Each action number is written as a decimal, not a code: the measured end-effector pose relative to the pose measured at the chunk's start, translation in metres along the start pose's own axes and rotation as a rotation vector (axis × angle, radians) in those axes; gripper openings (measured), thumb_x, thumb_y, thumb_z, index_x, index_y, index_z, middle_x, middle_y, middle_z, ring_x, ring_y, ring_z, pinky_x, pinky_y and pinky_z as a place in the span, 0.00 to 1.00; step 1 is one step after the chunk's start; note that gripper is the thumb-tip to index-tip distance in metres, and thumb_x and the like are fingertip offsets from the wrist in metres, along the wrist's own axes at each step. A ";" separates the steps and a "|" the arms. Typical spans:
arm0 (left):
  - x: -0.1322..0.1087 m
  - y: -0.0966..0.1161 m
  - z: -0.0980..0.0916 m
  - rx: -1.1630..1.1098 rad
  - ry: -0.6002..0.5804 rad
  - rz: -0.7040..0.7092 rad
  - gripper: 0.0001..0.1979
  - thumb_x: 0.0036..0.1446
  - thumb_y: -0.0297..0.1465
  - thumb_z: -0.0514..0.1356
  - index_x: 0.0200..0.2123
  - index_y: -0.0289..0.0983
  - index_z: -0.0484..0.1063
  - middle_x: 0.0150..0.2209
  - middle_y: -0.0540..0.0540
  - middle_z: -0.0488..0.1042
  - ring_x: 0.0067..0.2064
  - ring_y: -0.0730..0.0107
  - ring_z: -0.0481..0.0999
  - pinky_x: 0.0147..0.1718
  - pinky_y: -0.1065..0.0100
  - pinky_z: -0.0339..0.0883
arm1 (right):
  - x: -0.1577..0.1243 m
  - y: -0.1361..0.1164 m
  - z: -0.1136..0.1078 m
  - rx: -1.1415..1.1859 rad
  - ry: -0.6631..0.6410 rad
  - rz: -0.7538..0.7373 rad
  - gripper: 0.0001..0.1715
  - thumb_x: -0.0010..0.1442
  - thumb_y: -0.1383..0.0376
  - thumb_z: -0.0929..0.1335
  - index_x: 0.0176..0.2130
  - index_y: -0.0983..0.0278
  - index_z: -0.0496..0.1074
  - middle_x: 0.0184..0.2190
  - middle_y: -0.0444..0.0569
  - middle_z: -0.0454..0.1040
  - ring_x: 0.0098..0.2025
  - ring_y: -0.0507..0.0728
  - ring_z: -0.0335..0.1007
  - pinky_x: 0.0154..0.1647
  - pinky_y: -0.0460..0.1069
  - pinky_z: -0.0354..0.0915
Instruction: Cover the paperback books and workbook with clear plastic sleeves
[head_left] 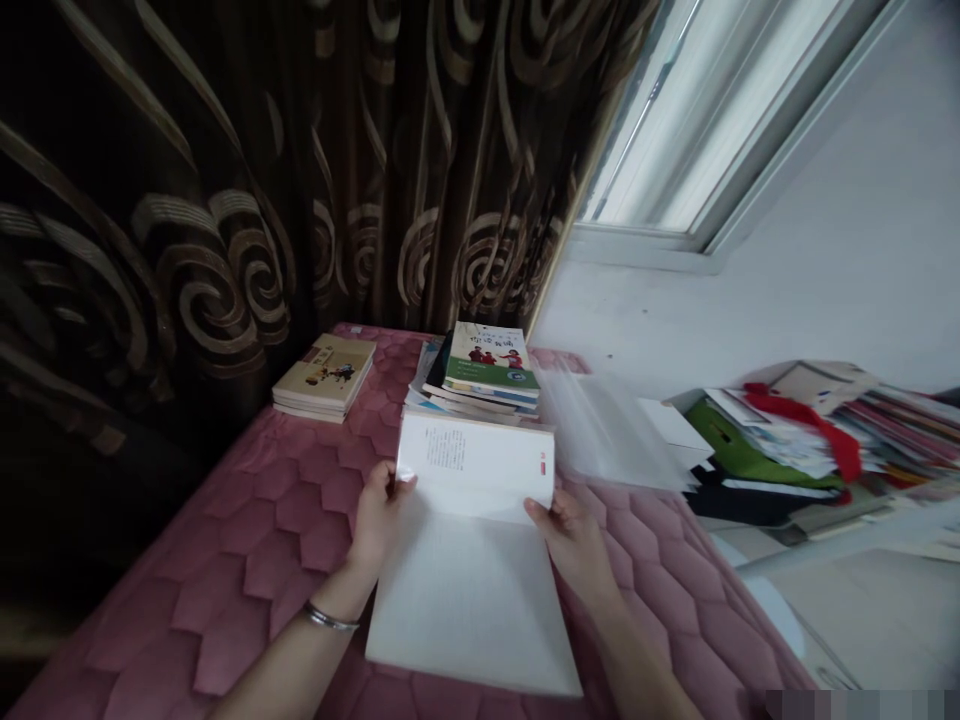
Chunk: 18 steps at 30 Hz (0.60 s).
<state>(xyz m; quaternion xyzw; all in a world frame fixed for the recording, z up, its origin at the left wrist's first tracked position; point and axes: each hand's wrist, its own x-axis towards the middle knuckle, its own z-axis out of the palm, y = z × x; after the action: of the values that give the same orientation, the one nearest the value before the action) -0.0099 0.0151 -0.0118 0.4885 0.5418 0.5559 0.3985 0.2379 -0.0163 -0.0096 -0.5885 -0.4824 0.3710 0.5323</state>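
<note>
An open white book (472,560) is held at both sides: the left hand (379,520) is closed on its left edge, thumb laid over the upper page, and the right hand (574,540) is closed on the right edge, fingers curled under the raised leaf. The upper page is lifted and bent toward the far side, with a block of small print at its top left and a small red mark at its top right; the lower page is laid flat, and no print can be made out on it. The book is rested on the pink quilted surface (247,540), just in front of the person. A silver bracelet (330,617) is worn on the left wrist.

Judging by this, the book is opened near its front and little of it is gone through. Beyond it a stack of books (487,375) topped by a green cover is seen, a second smaller stack (324,377) to its left, and a cluttered heap of papers (810,440) to the right under the window (712,120)
</note>
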 end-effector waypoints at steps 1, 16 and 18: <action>0.001 -0.001 0.000 0.005 -0.007 0.004 0.10 0.45 0.39 0.59 0.26 0.39 0.64 0.23 0.53 0.69 0.27 0.72 0.67 0.28 0.72 0.59 | 0.000 0.001 0.000 -0.010 0.004 -0.006 0.16 0.45 0.54 0.73 0.31 0.62 0.76 0.29 0.47 0.78 0.31 0.60 0.71 0.31 0.51 0.64; 0.008 -0.004 -0.004 -0.058 -0.102 -0.041 0.11 0.41 0.36 0.61 0.30 0.39 0.67 0.26 0.52 0.73 0.29 0.70 0.70 0.30 0.71 0.62 | 0.001 0.005 0.001 -0.059 0.048 -0.006 0.15 0.43 0.54 0.73 0.26 0.62 0.74 0.23 0.44 0.75 0.27 0.57 0.68 0.28 0.49 0.62; 0.007 -0.005 -0.003 -0.095 -0.103 -0.035 0.12 0.42 0.37 0.61 0.30 0.39 0.67 0.26 0.52 0.72 0.29 0.71 0.70 0.30 0.72 0.62 | 0.001 0.007 -0.001 -0.103 0.059 -0.027 0.15 0.43 0.54 0.73 0.26 0.62 0.74 0.23 0.45 0.75 0.28 0.58 0.69 0.29 0.50 0.63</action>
<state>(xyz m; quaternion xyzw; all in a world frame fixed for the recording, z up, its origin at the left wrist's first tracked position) -0.0151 0.0219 -0.0157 0.4874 0.5020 0.5480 0.4584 0.2401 -0.0151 -0.0158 -0.6193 -0.4930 0.3207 0.5202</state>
